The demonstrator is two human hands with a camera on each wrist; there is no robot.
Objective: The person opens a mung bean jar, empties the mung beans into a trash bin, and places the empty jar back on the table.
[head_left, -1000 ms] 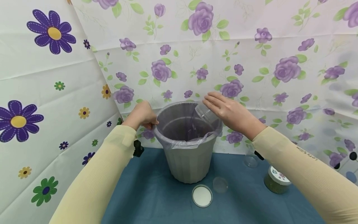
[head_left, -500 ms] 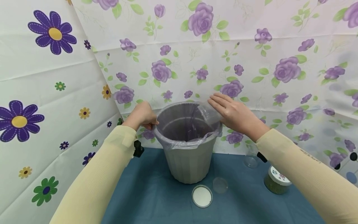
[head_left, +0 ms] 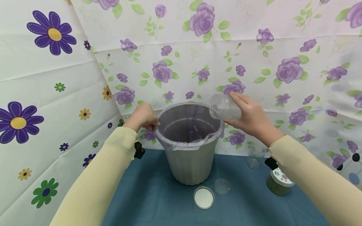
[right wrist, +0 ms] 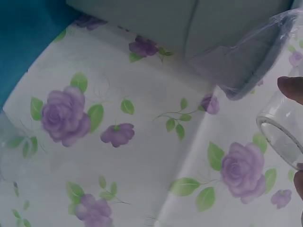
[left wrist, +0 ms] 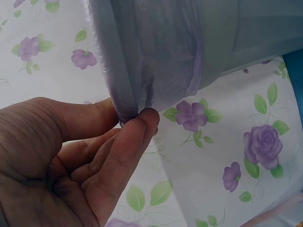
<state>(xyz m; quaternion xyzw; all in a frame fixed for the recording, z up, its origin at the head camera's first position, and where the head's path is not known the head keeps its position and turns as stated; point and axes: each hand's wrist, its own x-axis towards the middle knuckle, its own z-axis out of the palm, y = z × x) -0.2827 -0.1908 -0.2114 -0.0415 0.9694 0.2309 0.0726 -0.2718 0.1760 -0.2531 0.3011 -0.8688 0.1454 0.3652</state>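
Observation:
A grey trash bin (head_left: 190, 166) lined with a thin, translucent purple bag (head_left: 195, 145) stands on the blue cloth. My left hand (head_left: 143, 116) pinches the bin's rim and the folded bag edge at its left side; the left wrist view shows thumb and fingers meeting there. Over the right rim, my right hand (head_left: 251, 116) grips a clear plastic jar (head_left: 226, 107), tilted on its side with its mouth towards the bin. Part of that jar (right wrist: 281, 127) shows between fingertips at the edge of the right wrist view. No contents are visible inside it.
In front of the bin lie a round dish of white material (head_left: 204, 197) and a clear round lid (head_left: 222, 186). To the right stand another clear jar (head_left: 254, 161) and a lidded jar of green stuff (head_left: 279, 182). Flowered sheets (head_left: 175, 40) hang behind and left.
My right hand has moved right and turned, bringing the clear jar from a steep downward tilt to nearly level, away from the bin's inside. The left hand stays put.

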